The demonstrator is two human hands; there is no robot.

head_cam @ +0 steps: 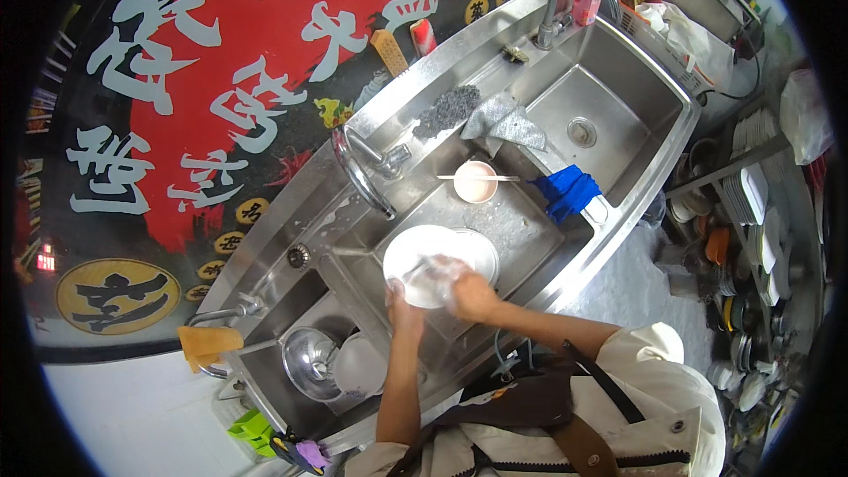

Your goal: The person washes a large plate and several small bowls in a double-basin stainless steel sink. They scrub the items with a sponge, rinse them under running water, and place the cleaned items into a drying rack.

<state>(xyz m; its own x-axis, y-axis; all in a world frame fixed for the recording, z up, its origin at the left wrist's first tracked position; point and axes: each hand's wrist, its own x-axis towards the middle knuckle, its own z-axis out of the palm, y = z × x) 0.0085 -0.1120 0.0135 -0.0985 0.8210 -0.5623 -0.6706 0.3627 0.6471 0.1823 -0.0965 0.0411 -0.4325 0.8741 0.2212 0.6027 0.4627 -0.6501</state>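
My left hand (pixel 403 310) grips the near rim of a white plate (pixel 414 248), thumb on its upper face. Above the plate's right part, my right hand (pixel 472 290) is blurred, its fingers bent towards the surface; whether they hold a cloth or scrubber is not clear. Beneath and to the right, another white dish (pixel 489 255) rests in the middle basin (pixel 523 238) of the stainless steel sink. Farther back in that basin stands a pale bowl (pixel 476 192) with a pair of light chopsticks (pixel 457 177) laid across its rim.
A curved faucet (pixel 361 179) reaches over the middle basin. Grey cloths (pixel 507 122) and a blue cloth (pixel 568 192) hang on the right divider. The left basin holds a metal bowl (pixel 308 361) and a pale round dish (pixel 358 364). Steel wool (pixel 450 109) lies on the back ledge.
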